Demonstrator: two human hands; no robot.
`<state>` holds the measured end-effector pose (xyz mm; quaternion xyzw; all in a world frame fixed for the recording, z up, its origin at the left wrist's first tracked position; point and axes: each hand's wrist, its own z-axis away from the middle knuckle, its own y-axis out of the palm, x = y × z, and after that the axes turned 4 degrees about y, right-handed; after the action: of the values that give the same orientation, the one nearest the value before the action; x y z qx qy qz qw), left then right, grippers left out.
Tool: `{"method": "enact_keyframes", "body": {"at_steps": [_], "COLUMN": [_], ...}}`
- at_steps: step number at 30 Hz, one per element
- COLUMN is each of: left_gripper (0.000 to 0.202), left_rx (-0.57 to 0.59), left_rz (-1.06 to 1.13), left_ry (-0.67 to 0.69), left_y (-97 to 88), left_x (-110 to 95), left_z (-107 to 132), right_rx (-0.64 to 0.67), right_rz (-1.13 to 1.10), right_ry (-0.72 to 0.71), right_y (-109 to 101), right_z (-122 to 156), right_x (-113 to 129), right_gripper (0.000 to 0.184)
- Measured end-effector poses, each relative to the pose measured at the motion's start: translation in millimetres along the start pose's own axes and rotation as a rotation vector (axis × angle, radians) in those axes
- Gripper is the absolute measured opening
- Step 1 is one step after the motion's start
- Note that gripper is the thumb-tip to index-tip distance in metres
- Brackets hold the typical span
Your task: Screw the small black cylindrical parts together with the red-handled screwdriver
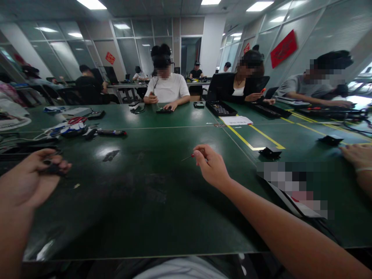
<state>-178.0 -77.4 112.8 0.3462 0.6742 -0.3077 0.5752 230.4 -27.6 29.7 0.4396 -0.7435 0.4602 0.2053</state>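
At the left edge, my left hand (35, 180) is closed around a small black part (52, 168), whose details are blurred. Over the middle of the green table (116, 217), my right hand (213, 166) pinches a small screwdriver (187, 157). Its thin metal shaft points left, and a bit of red shows at my fingertips; most of the handle is hidden in the hand. The two hands are well apart, and the screwdriver does not touch the black part.
A black marker-like tube (112, 133) and red-handled scissors (77, 120) lie among clutter at the back left. To the right are a black bracket-like piece (270, 153) and a partly blurred flat item (293, 190). Another person's hand (359, 157) rests at the right edge; co-workers sit opposite.
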Motion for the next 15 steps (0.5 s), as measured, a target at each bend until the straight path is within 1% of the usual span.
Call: {"method": "enact_keyframes", "body": {"at_steps": [1,2,4,7,9,10,12,13,15], "left_gripper": [0.027,0.029,0.032,0.036,0.035,0.034,0.029,0.027,0.027], "left_rx": [0.058,0.142,0.306,0.505,0.62,0.661,0.714,0.741,0.814], "left_rz": [0.093,0.164,0.254,0.299,0.289,0.269,0.223,0.191,0.088], "left_ry": [-0.031,-0.061,-0.102,-0.103,-0.087,-0.064,0.006,0.051,0.149], "left_y": [14.2,31.8,73.5,136.7,170.4,183.5,202.1,207.6,212.2], "left_x": [4,8,16,28,37,42,53,59,72], "left_z": [2,6,17,39,53,59,68,72,77], "right_rx": [-0.002,-0.003,-0.007,-0.035,-0.065,-0.077,-0.097,-0.104,-0.121], "right_rz": [-0.003,-0.005,-0.017,-0.059,-0.076,-0.068,-0.026,0.001,0.035], "right_ry": [0.001,0.003,0.011,0.026,0.033,0.039,0.054,0.063,0.072], "right_y": [0,1,2,2,1,0,-2,-3,-5], "right_z": [0,0,-1,-2,-2,-3,-3,-3,-3], "right_x": [-1,-3,-5,-8,-7,-6,-2,0,4], "right_gripper": [0.022,0.022,0.022,0.022,0.023,0.023,0.022,0.023,0.028]}}
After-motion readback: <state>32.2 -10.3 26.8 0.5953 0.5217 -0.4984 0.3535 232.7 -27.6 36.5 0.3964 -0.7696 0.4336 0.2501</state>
